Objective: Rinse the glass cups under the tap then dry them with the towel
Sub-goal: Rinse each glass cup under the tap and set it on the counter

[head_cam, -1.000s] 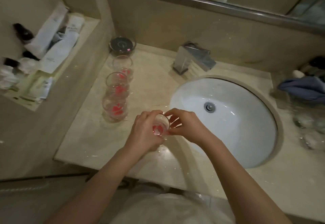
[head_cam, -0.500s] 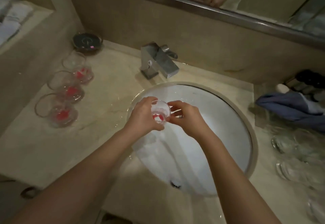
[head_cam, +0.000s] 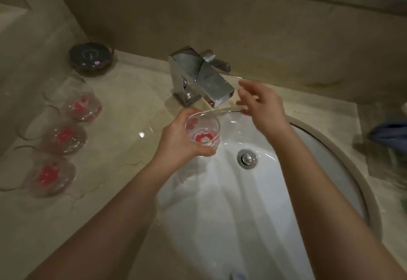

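A clear glass cup with red marks on its base [head_cam: 202, 131] sits upright over the white basin's [head_cam: 286, 202] ten o'clock edge, gripped around its side by the left hand [head_cam: 181, 139]. The right hand [head_cam: 262, 105], fingers spread and loose, hovers at two o'clock beside the square chrome tap [head_cam: 200, 77]. Three similar glass cups [head_cam: 63, 135] line the beige stone table [head_cam: 123, 108] at nine o'clock.
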Tool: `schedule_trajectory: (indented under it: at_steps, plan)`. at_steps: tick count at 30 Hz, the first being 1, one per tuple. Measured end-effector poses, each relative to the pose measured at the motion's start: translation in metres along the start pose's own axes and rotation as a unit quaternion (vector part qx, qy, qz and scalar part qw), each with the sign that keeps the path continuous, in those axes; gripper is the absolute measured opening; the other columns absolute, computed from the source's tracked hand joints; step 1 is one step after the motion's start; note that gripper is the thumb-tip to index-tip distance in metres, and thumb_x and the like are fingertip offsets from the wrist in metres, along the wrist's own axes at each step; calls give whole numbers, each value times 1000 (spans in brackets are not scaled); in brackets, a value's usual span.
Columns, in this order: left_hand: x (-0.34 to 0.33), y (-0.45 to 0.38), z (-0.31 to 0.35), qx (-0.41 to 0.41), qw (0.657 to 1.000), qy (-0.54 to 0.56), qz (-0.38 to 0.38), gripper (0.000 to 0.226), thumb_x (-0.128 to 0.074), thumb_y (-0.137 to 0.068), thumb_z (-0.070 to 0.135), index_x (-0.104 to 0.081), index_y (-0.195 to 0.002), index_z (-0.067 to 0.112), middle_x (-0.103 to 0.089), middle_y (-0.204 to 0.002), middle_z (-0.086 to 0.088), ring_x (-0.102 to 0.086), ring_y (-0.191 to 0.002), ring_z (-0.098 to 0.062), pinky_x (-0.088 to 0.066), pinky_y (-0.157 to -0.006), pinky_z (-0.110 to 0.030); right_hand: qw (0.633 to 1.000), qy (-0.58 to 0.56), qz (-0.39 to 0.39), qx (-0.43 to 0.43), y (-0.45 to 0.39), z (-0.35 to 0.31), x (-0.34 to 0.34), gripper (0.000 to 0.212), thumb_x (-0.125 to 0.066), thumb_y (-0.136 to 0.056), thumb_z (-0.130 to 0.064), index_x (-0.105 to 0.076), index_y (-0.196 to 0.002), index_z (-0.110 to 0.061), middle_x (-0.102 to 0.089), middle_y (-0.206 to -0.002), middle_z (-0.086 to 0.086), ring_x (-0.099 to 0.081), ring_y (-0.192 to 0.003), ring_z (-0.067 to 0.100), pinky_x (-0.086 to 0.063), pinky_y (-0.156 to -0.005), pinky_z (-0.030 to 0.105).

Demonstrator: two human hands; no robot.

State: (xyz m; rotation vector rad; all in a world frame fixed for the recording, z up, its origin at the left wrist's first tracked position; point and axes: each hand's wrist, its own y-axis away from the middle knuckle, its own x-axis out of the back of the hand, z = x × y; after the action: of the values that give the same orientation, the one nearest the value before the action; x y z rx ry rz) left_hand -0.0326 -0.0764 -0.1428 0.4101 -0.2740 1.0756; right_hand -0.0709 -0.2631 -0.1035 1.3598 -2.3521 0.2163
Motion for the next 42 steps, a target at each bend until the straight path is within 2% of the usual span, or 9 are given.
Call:
schedule_trajectory:
  at_steps: [6, 9, 12, 19, 30, 34, 38, 40, 42]
  plan:
    - [-6, -15, 2, -8, 997, 76, -27, 76, -92, -39, 20, -60, -105, 40, -70, -101, 14, -67, -94, -3, -50, -73, -14, 996, -72, -38, 28, -42, -26, -16, 37, -53, -100, -22, -54, -137, -16, -63, -117, 0, -64, -91, 12, -54, -75, 21]
    - [-9, -19, 1, -15, 993, 103, -49, 75, -93, -41, 10, -60, -101, 42, -70, -99, 17, -67, -94, 0, -52, -73, -16, 997, -24, 3, 71, -49, -24, -23, 29, -59, -97, -17, -65, -125, -14, -69, -105, 0, -66, -89, 13, -49, -72, 10]
    - [-13, -22, -2, -26, 993, 100, -59, 78, -93, -40, 13, -59, -102, 45, -69, -103, 18, -65, -98, 1, -54, -79, -19, 994, 13, 31, 102, -52, -22, -25, 25, -60, -95, -12, -70, -118, -15, -68, -88, -5, -59, -67, -7, -43, -66, 4]
    - [-17, -33, -4, -31, 992, 95, -72, 82, -91, -38, 18, -61, -113, 34, -68, -110, 7, -65, -105, -9, -57, -88, -32, 995, -27, 15, 91, -60, -19, -24, 24, -57, -97, -7, -71, -115, -14, -71, -93, -1, -68, -84, 14, -57, -85, 26]
    - [-16, -40, 2, -31, 987, 132, -90, 69, -89, -38, 14, -60, -97, 31, -69, -111, -6, -67, -105, -19, -56, -92, -44, 992, -103, -32, 61, -70, -11, -18, 27, -55, -98, -8, -66, -122, -10, -69, -110, 9, -66, -84, 13, -56, -85, 23]
    - [-16, -37, 4, -31, 984, 145, -103, 67, -87, -39, 11, -59, -97, 29, -70, -97, 8, -66, -104, -13, -56, -90, -34, 992, -111, -33, 45, -67, -11, -17, 27, -57, -98, -16, -64, -124, -13, -69, -112, 5, -67, -88, 13, -56, -90, 31]
    - [-14, -35, 5, -15, 978, 182, -100, 68, -86, -39, 7, -59, -95, 33, -66, -107, 0, -66, -107, -15, -53, -71, -18, 982, -188, 21, -24, -35, 11, -16, 20, -54, -99, -28, -65, -110, -15, -68, -103, 2, -65, -82, 12, -55, -86, 32]
    - [-11, -35, 4, -20, 975, 193, -112, 72, -88, -37, 7, -62, -99, 33, -67, -114, -6, -67, -108, -16, -56, -78, -23, 972, -207, 50, -96, -9, 31, -19, 27, -52, -100, -32, -65, -107, -9, -69, -99, 7, -64, -84, 20, -53, -80, 31]
    - [-9, -35, 2, -21, 969, 210, -129, 81, -89, -39, 6, -62, -111, 31, -69, -115, -4, -68, -107, -16, -56, -86, -32, 965, -194, 15, -178, 16, 50, -26, 40, -48, -99, -42, -66, -109, -7, -70, -103, 10, -67, -87, 24, -54, -78, 29]
